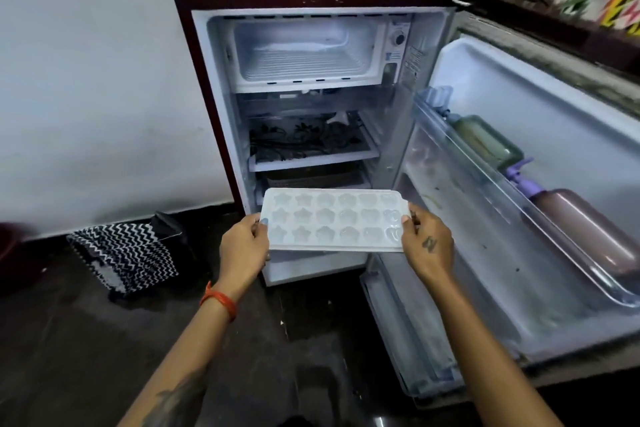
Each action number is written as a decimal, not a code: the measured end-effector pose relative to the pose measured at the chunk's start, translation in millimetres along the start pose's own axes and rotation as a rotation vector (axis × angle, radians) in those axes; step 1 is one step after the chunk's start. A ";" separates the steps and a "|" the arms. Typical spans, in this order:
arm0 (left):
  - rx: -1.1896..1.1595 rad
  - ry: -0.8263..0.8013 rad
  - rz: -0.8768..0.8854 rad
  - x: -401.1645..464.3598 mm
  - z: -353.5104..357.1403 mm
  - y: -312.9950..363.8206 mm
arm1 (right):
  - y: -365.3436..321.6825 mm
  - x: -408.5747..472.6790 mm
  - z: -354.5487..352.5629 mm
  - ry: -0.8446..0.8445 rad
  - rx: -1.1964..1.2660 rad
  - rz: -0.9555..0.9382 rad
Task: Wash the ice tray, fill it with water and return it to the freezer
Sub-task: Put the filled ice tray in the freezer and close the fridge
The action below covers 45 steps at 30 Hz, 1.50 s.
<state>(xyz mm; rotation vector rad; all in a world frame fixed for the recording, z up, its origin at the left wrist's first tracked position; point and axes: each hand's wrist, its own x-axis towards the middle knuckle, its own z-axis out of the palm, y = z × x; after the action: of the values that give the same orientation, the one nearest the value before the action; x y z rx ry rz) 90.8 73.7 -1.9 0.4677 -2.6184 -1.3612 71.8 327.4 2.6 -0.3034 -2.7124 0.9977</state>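
While you stand before the open fridge [214, 87], you hold the tray [332, 218] level between both hands, in front of its lower shelves and well below the freezer [304, 52]. It is a pale, translucent white plastic rectangle with one clipped corner at the far right and three rows of six shallow moulds (stars toward the left, rounder flower and heart shapes toward the right); whether the moulds hold water, you cannot tell from this view. Your left hand [244, 246] grips the left short edge, thumb lying on the top rim and fingers curled beneath. Your right hand [427, 243] pinches the right short edge the same way, thumb on top, so the tray spans the gap between your two grips with its long sides free. The freezer is a white box with a ribbed floor and frost along its back wall. The fridge has a dark maroon metal shell and a smooth white liner. Its door [554, 107] swings open to the right, and its clear shelf carries a green bottle [485, 142] and a brownish bottle [585, 229] lying tilted. A zigzag black-and-white cloth [121, 253] lies on the dark floor at the left.
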 end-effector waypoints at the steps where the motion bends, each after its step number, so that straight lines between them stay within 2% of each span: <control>1: -0.010 0.006 -0.013 5.5 0.6 0.6 | -2.2 7.7 2.6 -0.007 0.004 -0.007; 10: -0.126 -0.013 -0.122 64.1 5.5 2.7 | -19.5 71.1 30.5 -0.036 0.010 -0.044; 26: -0.155 -0.004 -0.073 176.4 4.9 22.9 | -66.7 170.1 69.3 -0.049 0.091 0.015; 45: -0.254 0.182 0.024 301.7 17.4 63.4 | -111.8 315.2 96.1 0.004 0.242 -0.067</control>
<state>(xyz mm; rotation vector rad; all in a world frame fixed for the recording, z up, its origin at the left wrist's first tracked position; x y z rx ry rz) -210.3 18.0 37.6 0.4953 -2.2619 -1.5377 -268.2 271.5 51.3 -0.1687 -2.5441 1.2865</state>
